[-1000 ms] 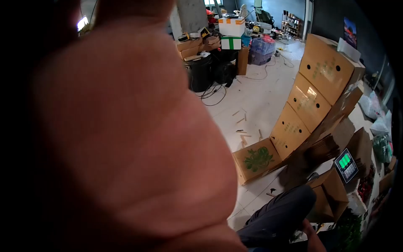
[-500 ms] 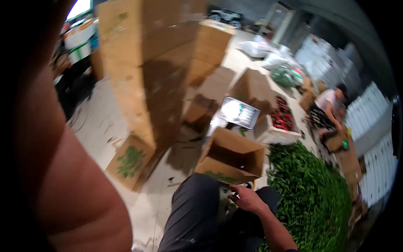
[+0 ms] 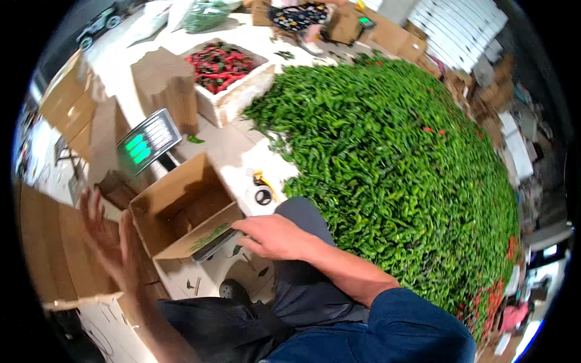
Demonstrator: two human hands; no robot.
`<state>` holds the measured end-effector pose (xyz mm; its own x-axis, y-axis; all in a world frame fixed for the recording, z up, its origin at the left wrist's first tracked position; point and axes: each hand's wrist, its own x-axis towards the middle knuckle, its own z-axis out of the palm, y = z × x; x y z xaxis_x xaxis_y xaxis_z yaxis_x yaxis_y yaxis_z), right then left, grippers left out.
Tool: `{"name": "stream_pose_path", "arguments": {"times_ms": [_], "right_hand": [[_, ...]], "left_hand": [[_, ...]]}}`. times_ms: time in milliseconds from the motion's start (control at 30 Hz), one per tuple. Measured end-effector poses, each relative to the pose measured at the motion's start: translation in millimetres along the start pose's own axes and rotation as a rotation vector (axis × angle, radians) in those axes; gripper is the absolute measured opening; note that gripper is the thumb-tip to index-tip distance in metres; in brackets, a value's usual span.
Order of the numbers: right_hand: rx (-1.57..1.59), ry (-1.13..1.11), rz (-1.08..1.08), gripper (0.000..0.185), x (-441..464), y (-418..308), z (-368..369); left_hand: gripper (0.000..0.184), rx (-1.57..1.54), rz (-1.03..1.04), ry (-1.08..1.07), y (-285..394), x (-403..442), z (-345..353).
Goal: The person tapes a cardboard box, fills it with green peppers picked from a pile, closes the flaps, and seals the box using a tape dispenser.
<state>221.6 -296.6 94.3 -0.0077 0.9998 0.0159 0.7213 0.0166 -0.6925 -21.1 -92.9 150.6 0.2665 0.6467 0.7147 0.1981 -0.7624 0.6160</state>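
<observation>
Both flank the box [image 3: 207, 233]: left hand [image 3: 113, 251] spread, now off the lens; right hand [image 3: 272, 235] half-curled, grip unclear.

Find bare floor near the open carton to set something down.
Mostly bare: floor between the open carton, white box of red peppers and green pepper pile, with a tape roll at the near end. Crowded: right, the pile; left, cardboard near the left hand.

Pale floor tiles [image 3: 233, 140] with thin joint lines run through the room, glaring white in places, shadowed in others. Ridged white panels [image 3: 463, 30] stand at upper right, near a dark wall [image 3: 528, 37]. Strong white light [image 3: 528, 340] shows at the lower right edge.
</observation>
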Motion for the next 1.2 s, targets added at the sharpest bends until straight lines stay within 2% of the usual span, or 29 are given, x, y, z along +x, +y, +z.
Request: {"name": "stream_pose_path", "arguments": {"times_ms": [33,67,100,167,200,267,367,433,567,667,767,800,900,933,1033,1167,1200], "right_hand": [[0.051,0.046,0.013,0.039,2,4,-1],[0.101,0.075,0.017,0.039,3,6,-4],[0.152,0.111,0.016,0.039,2,8,-7],[0.32,0.173,0.028,0.036,7,12,-9],[0.406,0.166,0.031,0.035,7,12,-12],[0.595,0.155,0.07,0.032,9,10,-13],[0.616,0.187,-0.035,0.034,14,11,-7],[0.615,0.135,-0.058,0.037,17,14,1],[0.584,0.097,-0.093,0.037,21,8,7],[0.57,0.129,-0.13,0.036,22,6,12],[0.571,0.13,-0.13,0.035,21,1,14],[0.572,0.126,-0.127,0.035,21,-1,14],[0.581,0.119,-0.131,0.034,23,-3,21],[0.564,0.119,-0.14,0.034,24,-3,23],[0.544,0.101,-0.143,0.033,26,-5,27],[0.568,0.047,-0.124,0.033,29,-16,34],[0.549,0.048,-0.128,0.033,30,-14,40]], "left_hand": [[0.086,0.34,-0.21,-0.13,-73,-19,-2],[0.088,0.476,-0.299,-0.21,-142,-42,-20],[0.09,0.617,-0.378,-0.292,-179,-57,-30],[0.085,0.57,-0.391,-0.243,-162,-30,-41],[0.08,0.388,-0.467,-0.221,-164,-23,-44],[0.077,0.248,-0.546,-0.358,-166,-25,-37],[0.076,0.119,-0.657,-0.502,-190,-51,-31],[0.077,0.056,-0.653,-0.523,-164,-48,-14],[0.08,0.265,-0.687,-0.564,-192,-54,-19],[0.074,0.413,-0.557,-0.522,-192,-62,-19],[0.065,0.296,-0.787,-0.559,-231,-83,-23],[0.051,0.252,-0.802,-0.628,-237,-91,-25],[0.043,0.142,-1.153,-0.652,-148,-64,-13],[0.041,0.091,-1.232,-0.605,-147,-67,-11],[0.042,0.08,-1.275,-0.609,-139,-67,-12],[0.034,0.022,-1.301,-0.582,-119,-70,-13],[0.028,0.037,-1.334,-0.637,-131,-74,-15]]}}
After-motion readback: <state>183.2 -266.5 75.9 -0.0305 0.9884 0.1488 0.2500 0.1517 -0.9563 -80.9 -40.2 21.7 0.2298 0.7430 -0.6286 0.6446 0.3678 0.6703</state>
